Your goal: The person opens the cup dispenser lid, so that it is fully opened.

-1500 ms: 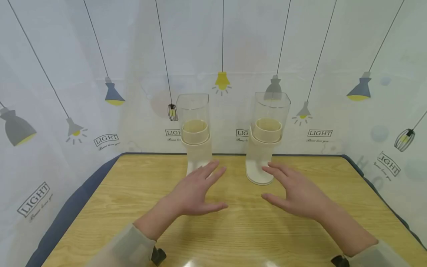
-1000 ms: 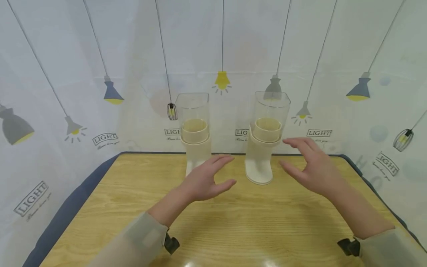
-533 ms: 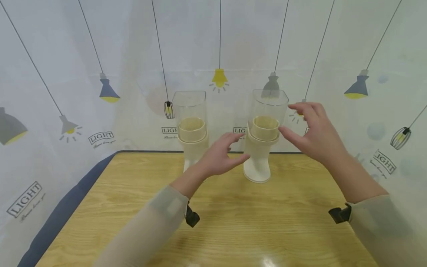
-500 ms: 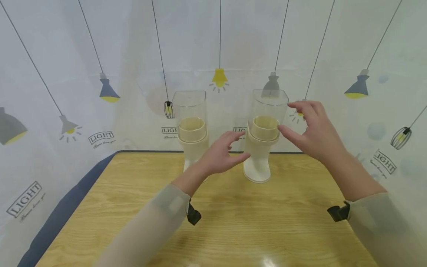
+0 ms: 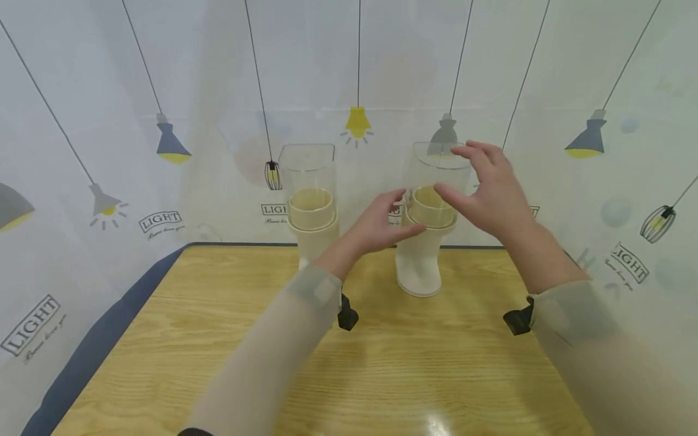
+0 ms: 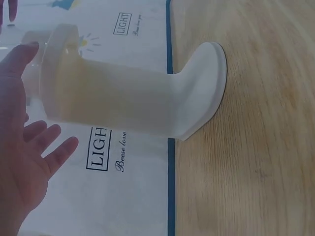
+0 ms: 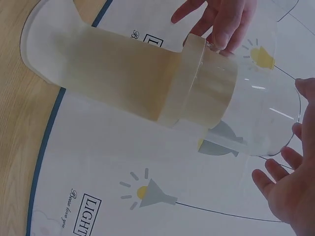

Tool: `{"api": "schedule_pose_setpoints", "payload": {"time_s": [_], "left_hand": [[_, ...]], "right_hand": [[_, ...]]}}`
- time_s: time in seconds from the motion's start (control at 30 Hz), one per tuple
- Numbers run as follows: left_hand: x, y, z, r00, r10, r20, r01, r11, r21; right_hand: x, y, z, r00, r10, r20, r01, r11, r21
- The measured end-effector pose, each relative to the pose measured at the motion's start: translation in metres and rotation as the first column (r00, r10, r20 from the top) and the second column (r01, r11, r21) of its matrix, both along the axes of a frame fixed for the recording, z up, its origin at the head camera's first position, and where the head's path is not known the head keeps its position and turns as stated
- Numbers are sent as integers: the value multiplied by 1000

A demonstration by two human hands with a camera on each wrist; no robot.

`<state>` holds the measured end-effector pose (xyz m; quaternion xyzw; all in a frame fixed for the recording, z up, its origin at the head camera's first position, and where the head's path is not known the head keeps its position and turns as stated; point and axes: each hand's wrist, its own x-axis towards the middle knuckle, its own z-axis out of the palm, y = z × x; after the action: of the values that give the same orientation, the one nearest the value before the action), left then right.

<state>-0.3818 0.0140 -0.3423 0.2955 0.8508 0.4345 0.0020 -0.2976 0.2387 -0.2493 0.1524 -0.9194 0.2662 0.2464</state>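
Beside the clear top (image 5: 428,166) of the R holder (image 5: 418,263), the R hand (image 5: 493,188) is spread, thumb & fingers well apart; can't tell if it touches the plastic. L hand (image 5: 378,224) sits lower, by the white collar (image 7: 184,81), thumb apart from loosely bent fingers; touching or just beside, can't tell. R holder stands upright on the wooden table (image 5: 349,375) nr the back edge, to the right of the L holder (image 5: 314,243).

Hard to see: R wrist view cuts off part of the R hand at its edge; L wrist view cuts off most of the clear top. In head view the L arm hides the L holder's foot, & the R thumb covers a bit of the R holder.

Vs approx 0.5 s ago: R hand has come in from the clear top's right side & now overlaps it in head view; L hand is higher, closer to the collar. Both holders haven't moved on the table.

Containers: each holder has a see-thru top w/ a cream ring (image 7: 214,91) inside its lower end; deeper inside is too dim to make out.

Further out: pale sleeves w/ black clips (image 5: 347,313), then a bg sheet (image 5: 376,54) printed w/ lamps & "LIGHT".
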Motion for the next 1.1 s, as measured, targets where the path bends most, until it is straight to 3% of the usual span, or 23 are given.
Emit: {"api": "schedule_pose_setpoints", "payload": {"time_s": [0.2,0.5,0.63,1.1], "left_hand": [[-12,11,-4,998,1,69,-4,999,46],[-17,20,4,993,-24,117,13,995,94],[-18,23,0,990,-22,139,6,993,117],[3,31,-17,990,133,56,-141,976,167]], "right_hand": [[-10,-4,-10,999,13,33,-13,1000,0],[-14,-10,-22,999,-22,-26,22,999,-32],[-14,-9,-22,1000,-28,-2,28,999,-46],[-18,-5,-31,1000,29,0,-29,988,-151]]}}
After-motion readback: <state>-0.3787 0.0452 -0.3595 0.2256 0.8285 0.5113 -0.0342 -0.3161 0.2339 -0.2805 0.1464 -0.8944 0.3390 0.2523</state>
